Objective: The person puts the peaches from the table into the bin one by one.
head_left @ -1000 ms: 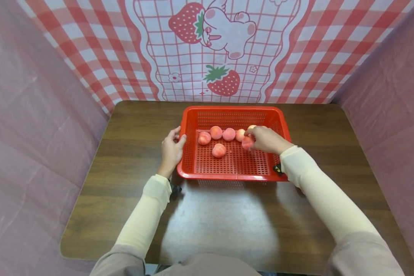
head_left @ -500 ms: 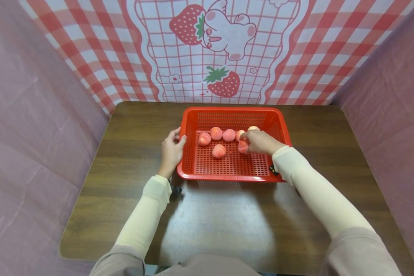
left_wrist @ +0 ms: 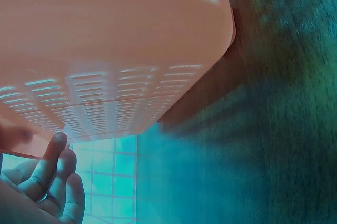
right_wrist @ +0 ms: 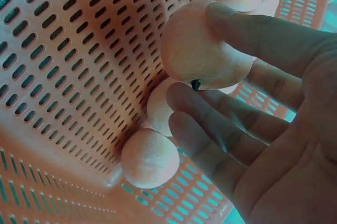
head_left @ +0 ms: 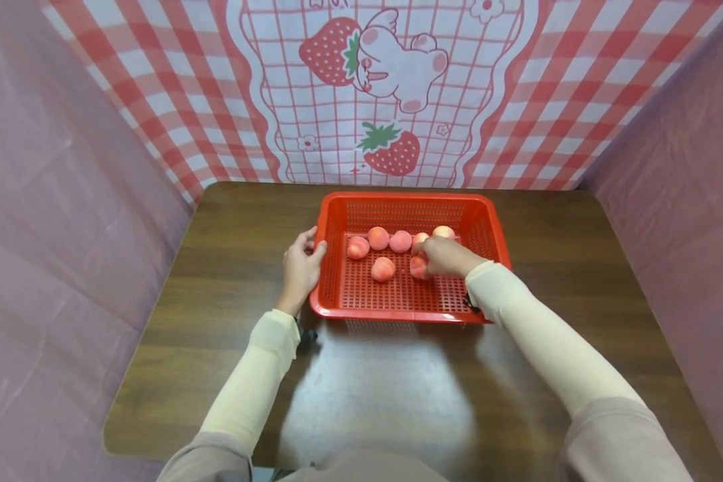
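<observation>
A red perforated plastic basket (head_left: 385,317) stands on the table with several pinkish peaches inside. My left hand (head_left: 301,268) holds its left rim, thumb at the edge and fingers on the outside; in the left wrist view the fingers (left_wrist: 57,153) touch the outer wall. Inside the basket, my right hand (head_left: 448,256) grips a peach (head_left: 418,266) between thumb and fingertips. The right wrist view shows this peach (right_wrist: 195,45) up close, a small dark stem at its underside. One peach (head_left: 383,269) lies alone to the left of the held one.
Along the basket's back side sit several peaches in a row, from the leftmost peach (head_left: 358,248) to a paler peach (head_left: 443,232) at the right. The brown wooden table (head_left: 229,268) meets a checked strawberry-print cloth (head_left: 391,154) behind.
My right hand has moved left and slightly toward me with the peach, leaving the paler peach at the back right more exposed. The left hand keeps its place on the rim.
</observation>
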A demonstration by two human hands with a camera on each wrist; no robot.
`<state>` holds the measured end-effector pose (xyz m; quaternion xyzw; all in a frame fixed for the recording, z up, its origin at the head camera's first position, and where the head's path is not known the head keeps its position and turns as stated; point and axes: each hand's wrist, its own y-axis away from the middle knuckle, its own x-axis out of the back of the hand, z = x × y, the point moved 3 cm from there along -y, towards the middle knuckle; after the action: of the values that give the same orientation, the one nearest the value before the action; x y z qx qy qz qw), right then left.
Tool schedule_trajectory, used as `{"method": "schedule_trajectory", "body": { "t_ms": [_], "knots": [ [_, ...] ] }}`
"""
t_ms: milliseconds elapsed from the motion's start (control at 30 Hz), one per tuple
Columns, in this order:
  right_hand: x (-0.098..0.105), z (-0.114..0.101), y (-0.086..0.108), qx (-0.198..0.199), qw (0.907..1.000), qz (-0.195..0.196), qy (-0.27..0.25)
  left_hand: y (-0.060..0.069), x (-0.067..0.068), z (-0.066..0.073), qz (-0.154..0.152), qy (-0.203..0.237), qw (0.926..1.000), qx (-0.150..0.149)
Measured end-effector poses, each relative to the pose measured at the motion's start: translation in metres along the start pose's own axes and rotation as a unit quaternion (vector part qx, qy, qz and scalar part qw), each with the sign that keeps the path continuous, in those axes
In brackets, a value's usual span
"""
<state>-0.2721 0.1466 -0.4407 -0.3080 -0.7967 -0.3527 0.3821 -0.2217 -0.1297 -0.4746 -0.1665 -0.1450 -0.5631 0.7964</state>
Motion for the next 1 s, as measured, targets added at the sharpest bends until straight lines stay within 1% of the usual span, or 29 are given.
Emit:
{"method": "schedule_trajectory", "body": {
  "t_ms": [67,100,200,300,400,633,733,900,1000],
  "knots": [
    [-0.002,0.001,-0.001,0.0,1.0,0.0,0.001,0.0,0.0,0.0,0.001,-0.001,1.0,-0.002],
    [-0.002,0.001,-0.002,0.012,0.9993,0.011,0.034,0.0,0.0,0.0,0.001,0.0,1.0,-0.003],
    [-0.004,0.002,-0.003,0.02,0.9979,0.018,0.059,-0.001,-0.001,-0.001,0.0,-0.001,1.0,-0.005],
    [-0.006,0.003,-0.005,0.027,0.9967,0.022,0.073,-0.001,-0.001,-0.001,-0.001,-0.001,1.0,-0.006],
    [-0.007,0.002,-0.007,0.036,0.9958,0.027,0.08,-0.001,0.0,-0.001,0.001,-0.001,1.0,-0.006],
    [-0.009,0.001,-0.011,0.034,0.9954,0.017,0.088,-0.001,-0.001,-0.001,0.008,0.0,1.0,-0.002],
    [-0.012,0.001,-0.012,0.048,0.9933,0.02,0.103,0.0,-0.002,-0.003,0.01,-0.001,0.9999,0.001],
    [-0.014,0.002,-0.015,0.061,0.991,0.035,0.114,0.001,-0.002,-0.001,0.016,-0.002,0.9998,-0.006],
    [-0.014,0.002,-0.016,0.063,0.9915,0.041,0.106,0.0,-0.001,0.001,0.019,-0.002,0.9997,-0.013]
  ]
}}
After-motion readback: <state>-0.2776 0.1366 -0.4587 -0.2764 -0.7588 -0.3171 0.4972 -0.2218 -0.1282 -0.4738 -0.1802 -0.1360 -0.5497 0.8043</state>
